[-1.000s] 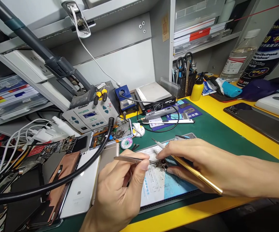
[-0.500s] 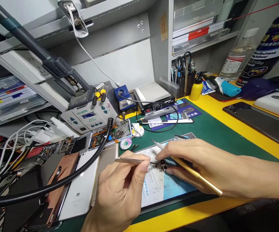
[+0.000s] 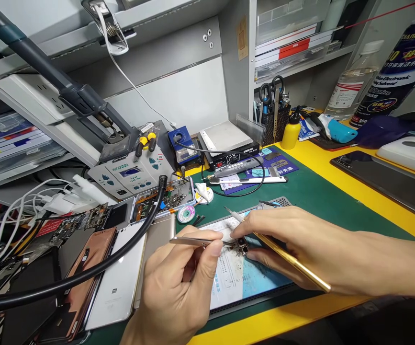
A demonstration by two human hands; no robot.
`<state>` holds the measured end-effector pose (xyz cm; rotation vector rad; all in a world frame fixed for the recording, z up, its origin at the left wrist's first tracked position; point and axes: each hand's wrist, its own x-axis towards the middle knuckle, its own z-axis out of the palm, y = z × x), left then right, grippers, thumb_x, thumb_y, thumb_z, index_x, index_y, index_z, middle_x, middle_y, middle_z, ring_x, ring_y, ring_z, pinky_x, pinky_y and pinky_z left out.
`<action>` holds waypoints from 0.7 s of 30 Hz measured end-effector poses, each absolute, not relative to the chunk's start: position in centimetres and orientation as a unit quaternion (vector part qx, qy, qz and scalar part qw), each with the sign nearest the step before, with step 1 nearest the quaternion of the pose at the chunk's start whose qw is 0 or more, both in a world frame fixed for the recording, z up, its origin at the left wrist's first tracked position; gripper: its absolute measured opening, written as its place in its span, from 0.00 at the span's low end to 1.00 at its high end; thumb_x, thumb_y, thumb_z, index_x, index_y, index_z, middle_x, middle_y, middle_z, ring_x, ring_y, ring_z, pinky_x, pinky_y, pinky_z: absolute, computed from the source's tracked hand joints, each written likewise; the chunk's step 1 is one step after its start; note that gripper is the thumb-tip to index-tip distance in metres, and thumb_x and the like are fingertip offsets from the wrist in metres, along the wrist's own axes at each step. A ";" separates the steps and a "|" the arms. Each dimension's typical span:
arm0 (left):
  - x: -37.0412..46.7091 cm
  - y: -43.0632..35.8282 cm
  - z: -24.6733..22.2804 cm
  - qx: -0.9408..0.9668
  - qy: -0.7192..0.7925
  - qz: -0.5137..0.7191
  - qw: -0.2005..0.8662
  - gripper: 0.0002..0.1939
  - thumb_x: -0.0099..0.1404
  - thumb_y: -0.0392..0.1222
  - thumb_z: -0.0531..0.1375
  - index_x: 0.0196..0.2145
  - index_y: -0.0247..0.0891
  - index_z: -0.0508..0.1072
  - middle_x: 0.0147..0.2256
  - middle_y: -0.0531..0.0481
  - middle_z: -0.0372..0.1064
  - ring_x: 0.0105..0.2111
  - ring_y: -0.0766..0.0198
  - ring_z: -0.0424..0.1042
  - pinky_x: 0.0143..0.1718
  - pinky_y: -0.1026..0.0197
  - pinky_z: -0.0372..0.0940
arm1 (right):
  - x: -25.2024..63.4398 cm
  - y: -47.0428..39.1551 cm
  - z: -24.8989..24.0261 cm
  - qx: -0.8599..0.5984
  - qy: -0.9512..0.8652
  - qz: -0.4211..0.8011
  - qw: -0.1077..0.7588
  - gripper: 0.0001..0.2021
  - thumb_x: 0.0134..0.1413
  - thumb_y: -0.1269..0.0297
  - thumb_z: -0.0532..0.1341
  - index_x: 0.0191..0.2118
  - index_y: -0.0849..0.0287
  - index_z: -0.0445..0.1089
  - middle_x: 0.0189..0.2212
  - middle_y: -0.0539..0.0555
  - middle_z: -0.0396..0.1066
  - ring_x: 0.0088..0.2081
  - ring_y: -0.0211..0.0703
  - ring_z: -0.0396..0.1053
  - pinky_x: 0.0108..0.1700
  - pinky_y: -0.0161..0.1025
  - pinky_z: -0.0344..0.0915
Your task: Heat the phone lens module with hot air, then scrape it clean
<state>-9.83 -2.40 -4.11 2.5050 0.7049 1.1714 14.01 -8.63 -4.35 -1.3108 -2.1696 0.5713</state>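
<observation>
Left hand (image 3: 180,282) pinched firmly on tweezers (image 3: 189,240); their tips reach the left side of the small part (image 3: 242,245), bite on it not resolvable. Right hand (image 3: 282,230) closed round gold tool (image 3: 293,263), finger and thumb bracketing the part. Part lies over the printed pad (image 3: 229,287), on the green mat (image 3: 311,191). Step in hand, judged: fine tweezer work; next move calls for a steady part and light tip pressure.

A yellow bench (image 3: 282,314) stands against a white back panel (image 3: 196,91). A grey overhead shelf (image 3: 157,17) runs above; a grey upright (image 3: 233,72) divides the panel from a side shelf (image 3: 306,68). The lower right corner is dark.
</observation>
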 end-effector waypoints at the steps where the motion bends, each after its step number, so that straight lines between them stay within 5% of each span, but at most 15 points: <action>1: -9.9 -2.4 -4.2 0.870 0.251 0.402 0.138 0.08 0.71 0.32 0.61 0.43 0.43 0.77 0.34 0.57 0.79 0.31 0.72 0.78 0.30 0.73 0.69 | 14.0 -8.7 -4.3 -0.487 -0.804 0.213 0.266 0.13 0.66 0.69 0.61 0.53 0.51 0.72 0.42 0.47 0.78 0.38 0.39 0.72 0.38 0.35 0.61; 7: -10.2 -2.5 -4.3 0.866 0.274 0.400 0.124 0.10 0.70 0.31 0.62 0.45 0.43 0.78 0.37 0.58 0.81 0.36 0.71 0.80 0.40 0.72 0.71 | 14.1 -8.7 -4.4 -0.498 -0.799 0.220 0.256 0.13 0.67 0.68 0.61 0.54 0.49 0.71 0.41 0.47 0.78 0.38 0.40 0.72 0.38 0.35 0.62; 13: -10.1 -2.6 -4.2 0.862 0.280 0.401 0.129 0.10 0.70 0.30 0.62 0.44 0.43 0.79 0.35 0.59 0.80 0.34 0.72 0.79 0.39 0.74 0.70 | 14.1 -8.7 -4.2 -0.492 -0.792 0.228 0.281 0.13 0.65 0.70 0.63 0.53 0.54 0.74 0.43 0.52 0.80 0.42 0.43 0.76 0.40 0.36 0.68; 15: -10.0 -2.6 -4.2 0.861 0.282 0.402 0.133 0.10 0.70 0.30 0.62 0.44 0.43 0.79 0.35 0.59 0.80 0.34 0.72 0.79 0.39 0.73 0.71 | 14.1 -8.6 -3.7 -0.486 -0.761 0.247 0.352 0.11 0.66 0.69 0.63 0.52 0.56 0.75 0.41 0.53 0.81 0.37 0.42 0.77 0.38 0.35 0.70; 18: -9.8 -2.5 -4.2 0.861 0.280 0.402 0.138 0.10 0.70 0.30 0.62 0.44 0.43 0.78 0.35 0.58 0.80 0.33 0.71 0.79 0.37 0.71 0.71 | 14.0 -8.4 -2.4 -0.503 -0.630 0.344 0.481 0.13 0.69 0.60 0.63 0.53 0.58 0.75 0.36 0.53 0.81 0.24 0.37 0.74 0.22 0.32 0.66; 21: -9.8 -2.5 -4.1 0.863 0.268 0.401 0.150 0.09 0.70 0.29 0.61 0.43 0.41 0.78 0.34 0.57 0.79 0.31 0.70 0.78 0.35 0.69 0.70 | 13.8 -8.3 -1.3 -0.555 -0.537 0.399 0.495 0.21 0.69 0.46 0.61 0.36 0.60 0.78 0.18 0.51 0.74 0.15 0.36 0.66 0.16 0.31 0.59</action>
